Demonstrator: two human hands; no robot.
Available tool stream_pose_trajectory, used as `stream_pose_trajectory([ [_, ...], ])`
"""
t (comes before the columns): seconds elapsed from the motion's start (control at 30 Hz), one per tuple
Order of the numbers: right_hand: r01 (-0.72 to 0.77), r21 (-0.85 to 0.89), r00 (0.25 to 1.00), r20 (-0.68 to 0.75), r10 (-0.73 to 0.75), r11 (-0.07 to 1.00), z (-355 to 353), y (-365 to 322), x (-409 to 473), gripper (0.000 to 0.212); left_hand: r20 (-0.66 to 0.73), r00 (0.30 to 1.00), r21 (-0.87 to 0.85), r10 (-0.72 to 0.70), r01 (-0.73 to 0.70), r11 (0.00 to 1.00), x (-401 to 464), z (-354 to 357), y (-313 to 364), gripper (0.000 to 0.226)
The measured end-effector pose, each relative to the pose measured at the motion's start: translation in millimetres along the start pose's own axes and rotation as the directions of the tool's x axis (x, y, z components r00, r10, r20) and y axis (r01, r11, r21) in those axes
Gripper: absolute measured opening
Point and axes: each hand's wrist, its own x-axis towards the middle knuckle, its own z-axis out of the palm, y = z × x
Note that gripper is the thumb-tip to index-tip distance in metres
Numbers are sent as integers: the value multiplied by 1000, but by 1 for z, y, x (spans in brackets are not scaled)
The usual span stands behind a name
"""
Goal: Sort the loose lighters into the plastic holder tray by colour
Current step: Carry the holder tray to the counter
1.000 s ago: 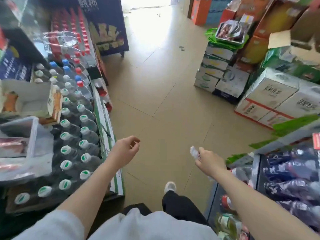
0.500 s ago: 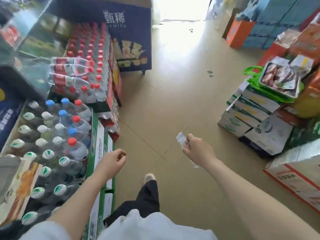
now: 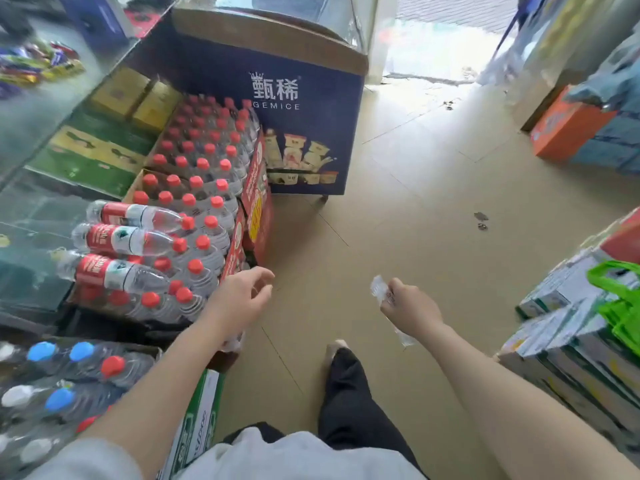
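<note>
Here the right hand [image 3: 410, 308] grips a clear plastic item [image 3: 379, 289], too blurred to tell whether it is the tray, above the tiled floor [image 3: 415, 237]. The left hand [image 3: 242, 299] hangs loosely curled, holding nothing, beside red-capped bottles [image 3: 194, 188]. Behind them, a blue box [image 3: 294, 133] reads "GEMICE".

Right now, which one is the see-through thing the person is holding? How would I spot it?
Find the big dark blue GEMICE display box behind the red-capped water bottles, then come down the tan floor to the two bare arms. The right hand grips a clear plastic piece that pokes out above and below the fist. The left hand holds nothing.
</note>
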Motion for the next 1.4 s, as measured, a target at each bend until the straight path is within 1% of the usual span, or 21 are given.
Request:
stream_pose_trajectory([
  [0.07, 49, -15, 999, 2, -49, 999, -27, -9, 61, 12, -19, 998, 2, -60, 60, 998, 51, 0, -3, 19],
  [0.17, 127, -25, 992, 24, -126, 992, -73, -33, 145, 11, -41, 978, -31, -203, 202, 979, 116, -8, -15, 20],
  [0.3, 258, -15, 965, 41, -257, 966, -129, -94, 240, 13, -102, 932, -42, -348, 345, 938, 181, -30, -40, 20],
  [0.43, 437, -26, 899, 48, -436, 899, -156, -172, 318, 16, -190, 847, -104, -497, 486, 868, 229, -59, -76, 20],
  [0.53, 547, -33, 837, 42, -545, 837, -167, -229, 370, 18, -254, 771, -173, -584, 557, 812, 266, -81, -105, 19],
  [0.57, 577, -46, 816, 45, -576, 815, -169, -247, 387, 19, -266, 758, -177, -595, 569, 803, 279, -88, -116, 19],
  [0.63, 622, -78, 783, 51, -620, 779, -174, -282, 423, 21, -271, 756, -176, -596, 570, 803, 306, -108, -137, 19],
  [0.7, 645, -90, 764, 57, -643, 759, -179, -315, 459, 21, -282, 755, -175, -592, 566, 805, 334, -135, -152, 19],
  [0.77, 685, -99, 728, 57, -683, 722, -181, -348, 492, 19, -316, 745, -176, -587, 562, 808, 361, -165, -163, 19],
  [0.9, 773, -132, 631, 67, -773, 620, -187, -418, 538, 18, -422, 689, -238, -590, 544, 805, 405, -220, -174, 18],
  [0.97, 833, -138, 549, 74, -833, 536, -189, -454, 553, 18, -486, 653, -254, -581, 531, 809, 419, -244, -175, 18],
  [1.03, 901, -120, 427, 75, -901, 417, -192, -491, 562, 16, -561, 603, -259, -567, 523, 812, 427, -265, -173, 18],
  [1.1, 960, -98, 267, 54, -962, 261, -195, -527, 567, 15, -655, 525, -251, -544, 528, 812, 430, -281, -170, 18],
  [1.17, 991, -102, 88, 22, -996, 86, -197, -562, 567, 16, -730, 435, -231, -527, 568, 790, 428, -292, -173, 18],
  [1.23, 990, -113, -89, -14, -996, -87, -197, -594, 564, 17, -762, 354, -228, -543, 638, 735, 424, -300, -178, 19],
  [1.3, 956, -153, -259, -33, -965, -251, -194, -620, 559, 18, -775, 270, -243, -571, 707, 664, 417, -302, -186, 22],
  [1.33, 928, -189, -329, -20, -944, -320, -191, -630, 555, 18, -780, 236, -242, -580, 740, 627, 411, -302, -191, 23],
  [1.4, 873, -249, -430, 14, -903, -419, -181, -645, 549, 23, -782, 208, -190, -587, 818, 543, 400, -299, -198, 26],
])
